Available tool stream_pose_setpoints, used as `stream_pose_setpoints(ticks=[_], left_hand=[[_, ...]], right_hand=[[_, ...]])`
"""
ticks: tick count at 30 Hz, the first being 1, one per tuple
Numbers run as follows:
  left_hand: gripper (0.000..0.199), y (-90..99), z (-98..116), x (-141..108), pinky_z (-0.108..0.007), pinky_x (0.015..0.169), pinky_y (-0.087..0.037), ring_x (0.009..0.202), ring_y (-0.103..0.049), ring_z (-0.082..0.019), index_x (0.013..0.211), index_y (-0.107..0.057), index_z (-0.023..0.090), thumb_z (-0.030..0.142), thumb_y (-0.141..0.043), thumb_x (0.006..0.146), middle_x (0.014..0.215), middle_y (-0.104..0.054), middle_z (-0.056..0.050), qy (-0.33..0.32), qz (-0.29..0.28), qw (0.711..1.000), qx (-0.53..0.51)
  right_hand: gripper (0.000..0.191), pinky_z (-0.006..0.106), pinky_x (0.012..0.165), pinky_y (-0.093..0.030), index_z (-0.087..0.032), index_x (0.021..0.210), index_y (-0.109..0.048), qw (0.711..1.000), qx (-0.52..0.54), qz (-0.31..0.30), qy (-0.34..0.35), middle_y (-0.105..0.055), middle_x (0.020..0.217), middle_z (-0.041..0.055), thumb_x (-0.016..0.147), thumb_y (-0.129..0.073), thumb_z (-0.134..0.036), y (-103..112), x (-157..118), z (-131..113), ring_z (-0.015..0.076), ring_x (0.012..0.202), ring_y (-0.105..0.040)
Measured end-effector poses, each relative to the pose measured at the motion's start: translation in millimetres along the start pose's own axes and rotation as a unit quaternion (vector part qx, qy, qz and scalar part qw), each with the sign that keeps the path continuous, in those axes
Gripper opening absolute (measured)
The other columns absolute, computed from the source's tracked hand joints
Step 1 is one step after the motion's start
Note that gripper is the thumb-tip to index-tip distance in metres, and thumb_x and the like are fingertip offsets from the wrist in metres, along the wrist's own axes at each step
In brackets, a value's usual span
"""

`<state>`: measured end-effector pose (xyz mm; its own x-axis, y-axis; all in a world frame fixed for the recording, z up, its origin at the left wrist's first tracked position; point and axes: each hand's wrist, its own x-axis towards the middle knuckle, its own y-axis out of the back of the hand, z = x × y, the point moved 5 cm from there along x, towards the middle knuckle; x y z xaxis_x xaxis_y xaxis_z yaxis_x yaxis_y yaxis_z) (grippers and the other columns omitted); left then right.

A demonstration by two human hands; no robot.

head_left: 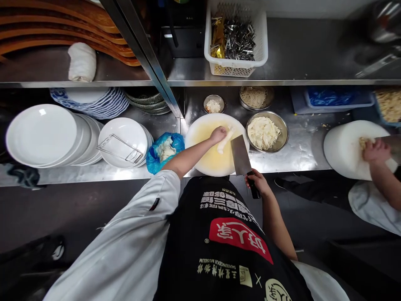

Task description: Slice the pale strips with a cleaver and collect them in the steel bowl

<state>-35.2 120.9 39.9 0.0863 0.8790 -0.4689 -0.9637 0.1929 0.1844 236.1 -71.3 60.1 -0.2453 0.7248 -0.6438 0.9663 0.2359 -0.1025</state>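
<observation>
A round white cutting board (203, 156) with a yellowish middle lies in front of me. On it rests a long pale piece of food (223, 144), its upper part beside my left hand (218, 134). The fingers of that hand are curled at the piece; their tips are hard to make out. My right hand (258, 182) is wrapped round the black handle of a cleaver (240, 155), whose broad blade lies over the board's right edge. A steel bowl (284, 140) of pale sliced food (263, 132) stands just right of the board.
Left of the board are a blue plastic bag (152, 161) and stacked white plates (108, 125). Small bowls (222, 100) stand behind. A white basket (233, 67) sits on the shelf above. At the right, another person's hand (377, 151) works at a second board (338, 146).
</observation>
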Motion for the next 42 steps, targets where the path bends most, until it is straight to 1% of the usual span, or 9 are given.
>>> stream_pose_setpoints(ticks=[2,4,9,14,19,24,29,36,42], left_hand=[[0.029,7.5,-22,-19,-0.036,0.104,-0.047,0.115,-0.062,-0.025,0.109,-0.066,0.015,0.024,-0.061,0.082,0.117,-0.070,-0.013,-0.071,0.014,0.984,0.162],[0.042,2.6,-46,-40,-0.037,0.113,-0.038,0.128,-0.053,-0.027,0.121,-0.065,0.015,0.022,-0.064,0.079,0.133,-0.063,-0.013,-0.154,-0.039,0.947,0.280],[0.042,-25.8,-91,-71,-0.041,0.117,-0.034,0.131,-0.052,-0.026,0.128,-0.065,0.016,0.013,-0.056,0.086,0.135,-0.063,-0.012,-0.273,-0.095,0.863,0.414],[0.038,-26.5,-123,-92,-0.040,0.109,-0.044,0.120,-0.060,-0.022,0.123,-0.067,0.017,0.011,-0.054,0.088,0.125,-0.068,-0.009,-0.291,-0.047,0.855,0.427],[0.035,-20.3,-149,-119,-0.042,0.115,-0.042,0.126,-0.057,-0.021,0.120,-0.069,0.020,0.014,-0.051,0.091,0.132,-0.066,-0.006,-0.351,-0.052,0.853,0.383],[0.036,-22.0,-156,-123,-0.042,0.115,-0.041,0.123,-0.057,-0.020,0.123,-0.068,0.018,0.015,-0.048,0.093,0.129,-0.067,-0.008,-0.362,-0.028,0.853,0.375],[0.037,-31.6,-146,-112,-0.043,0.108,-0.043,0.116,-0.058,-0.025,0.127,-0.066,0.016,0.020,-0.052,0.093,0.122,-0.067,-0.012,-0.325,-0.014,0.842,0.430],[0.023,-39.2,-118,-75,-0.038,0.090,-0.049,0.096,-0.064,-0.024,0.104,-0.072,0.012,0.017,-0.055,0.090,0.110,-0.067,-0.013,-0.235,-0.054,0.818,0.522],[0.017,-11.6,-124,-95,-0.034,0.083,-0.050,0.092,-0.064,-0.021,0.091,-0.072,0.017,0.018,-0.055,0.086,0.100,-0.067,-0.008,-0.265,-0.065,0.830,0.486]], right_hand=[[0.024,0.027,0.047,-0.042,-0.022,0.088,-0.049,0.999,-0.039,0.006,-0.016,-0.060,0.063,-0.0037,0.074,-0.064,-0.034,8,2,12,0.0138,0.048,-0.053],[0.024,0.027,0.046,-0.041,-0.022,0.083,-0.047,0.997,-0.071,0.021,-0.021,-0.057,0.059,-0.0052,0.073,-0.065,-0.036,14,5,22,0.0128,0.045,-0.050],[0.027,0.026,0.049,-0.041,-0.022,0.086,-0.050,0.987,-0.151,0.046,-0.034,-0.058,0.062,-0.0041,0.072,-0.065,-0.039,22,15,32,0.0141,0.049,-0.053],[0.025,0.026,0.057,-0.038,-0.021,0.090,-0.061,0.892,-0.429,0.138,0.035,-0.065,0.072,0.0035,0.081,-0.059,-0.044,42,17,13,0.0198,0.066,-0.060],[0.042,0.026,0.058,-0.036,-0.022,0.084,-0.064,0.850,-0.517,0.066,0.075,-0.066,0.071,0.0058,0.091,-0.048,-0.060,33,27,7,0.0213,0.068,-0.060],[0.043,0.026,0.060,-0.036,-0.022,0.084,-0.068,0.847,-0.525,-0.004,0.082,-0.067,0.070,0.0031,0.092,-0.048,-0.059,25,56,0,0.0192,0.066,-0.059],[0.042,0.026,0.060,-0.038,-0.019,0.085,-0.070,0.842,-0.535,0.041,0.055,-0.067,0.068,0.0043,0.092,-0.050,-0.056,46,74,-17,0.0198,0.066,-0.060],[0.043,0.029,0.070,-0.041,-0.024,0.128,-0.069,0.728,-0.664,0.156,0.075,-0.074,0.100,0.0114,0.099,-0.046,-0.047,47,58,-59,0.0247,0.088,-0.067],[0.043,0.031,0.074,-0.044,-0.027,0.139,-0.062,0.663,-0.724,0.164,0.097,-0.072,0.108,0.0118,0.103,-0.041,-0.039,20,51,-84,0.0237,0.089,-0.067]])
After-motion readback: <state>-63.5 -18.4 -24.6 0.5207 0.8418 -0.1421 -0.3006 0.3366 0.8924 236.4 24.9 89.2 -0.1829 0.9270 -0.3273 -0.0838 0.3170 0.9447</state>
